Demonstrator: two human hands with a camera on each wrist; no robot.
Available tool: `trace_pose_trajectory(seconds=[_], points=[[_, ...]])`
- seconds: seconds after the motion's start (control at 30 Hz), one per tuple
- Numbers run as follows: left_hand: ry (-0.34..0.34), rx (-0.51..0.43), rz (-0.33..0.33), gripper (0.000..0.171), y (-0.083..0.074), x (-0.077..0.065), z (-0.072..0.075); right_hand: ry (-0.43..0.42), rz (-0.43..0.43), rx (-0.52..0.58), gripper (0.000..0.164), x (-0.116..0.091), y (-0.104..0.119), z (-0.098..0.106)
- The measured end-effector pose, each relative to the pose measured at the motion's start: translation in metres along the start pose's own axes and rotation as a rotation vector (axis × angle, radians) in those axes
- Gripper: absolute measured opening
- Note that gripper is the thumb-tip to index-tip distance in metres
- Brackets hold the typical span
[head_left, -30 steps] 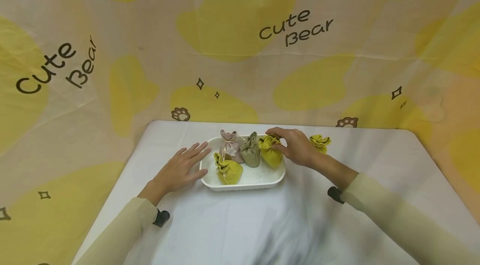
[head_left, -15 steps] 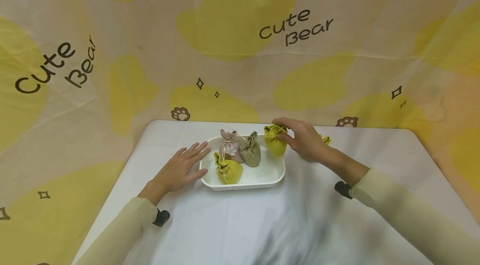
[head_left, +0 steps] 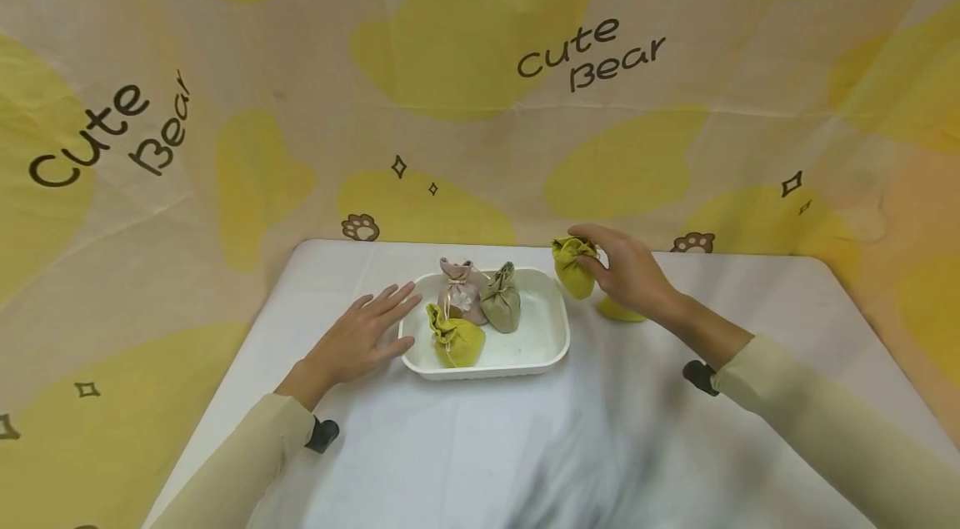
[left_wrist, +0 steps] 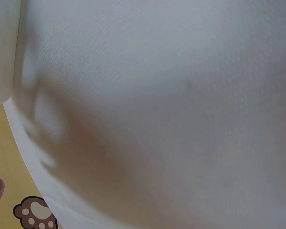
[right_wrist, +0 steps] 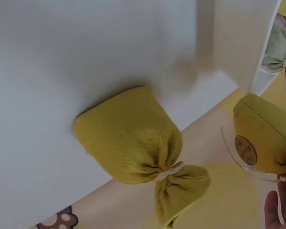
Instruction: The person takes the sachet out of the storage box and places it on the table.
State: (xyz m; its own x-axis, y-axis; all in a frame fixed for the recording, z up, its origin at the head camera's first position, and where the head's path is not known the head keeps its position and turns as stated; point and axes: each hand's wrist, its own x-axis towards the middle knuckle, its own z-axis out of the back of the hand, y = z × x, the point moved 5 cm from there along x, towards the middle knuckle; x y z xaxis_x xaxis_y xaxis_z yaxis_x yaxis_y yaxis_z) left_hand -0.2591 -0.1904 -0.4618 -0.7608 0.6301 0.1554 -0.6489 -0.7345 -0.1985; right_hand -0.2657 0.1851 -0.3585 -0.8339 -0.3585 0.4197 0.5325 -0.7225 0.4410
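Just right of the tray (head_left: 534, 341), the right hand (head_left: 633, 271) pinches a yellow pouch (head_left: 576, 277) near its neck; another pouch (right_wrist: 128, 138) stands on the surface (head_left: 465, 462) close by. At the tray's left end, the left hand (head_left: 358, 339) has its fingers spread.

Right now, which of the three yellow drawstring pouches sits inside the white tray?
The leaning pouch in front of the pink pouch; the right hand holds the second pouch, and the third pouch rests on the table.
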Motion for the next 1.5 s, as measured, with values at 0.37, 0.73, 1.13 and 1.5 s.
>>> trace_pose_trajectory(seconds=[0.37,0.73,1.13,1.5], points=[[-0.005,-0.015,0.0,0.068,-0.002,-0.001,0.0,0.007,-0.059,0.001,0.04,-0.01,-0.026,-0.014],[-0.005,-0.018,0.006,0.067,-0.003,-0.001,0.003,0.085,-0.142,-0.063,0.038,-0.023,-0.041,-0.032],[-0.002,-0.021,0.013,0.066,-0.003,0.0,0.004,0.072,-0.106,-0.066,0.038,-0.021,-0.039,-0.032],[0.006,-0.024,0.015,0.067,-0.003,-0.001,0.002,0.077,-0.075,0.004,0.042,-0.009,-0.019,-0.03]])
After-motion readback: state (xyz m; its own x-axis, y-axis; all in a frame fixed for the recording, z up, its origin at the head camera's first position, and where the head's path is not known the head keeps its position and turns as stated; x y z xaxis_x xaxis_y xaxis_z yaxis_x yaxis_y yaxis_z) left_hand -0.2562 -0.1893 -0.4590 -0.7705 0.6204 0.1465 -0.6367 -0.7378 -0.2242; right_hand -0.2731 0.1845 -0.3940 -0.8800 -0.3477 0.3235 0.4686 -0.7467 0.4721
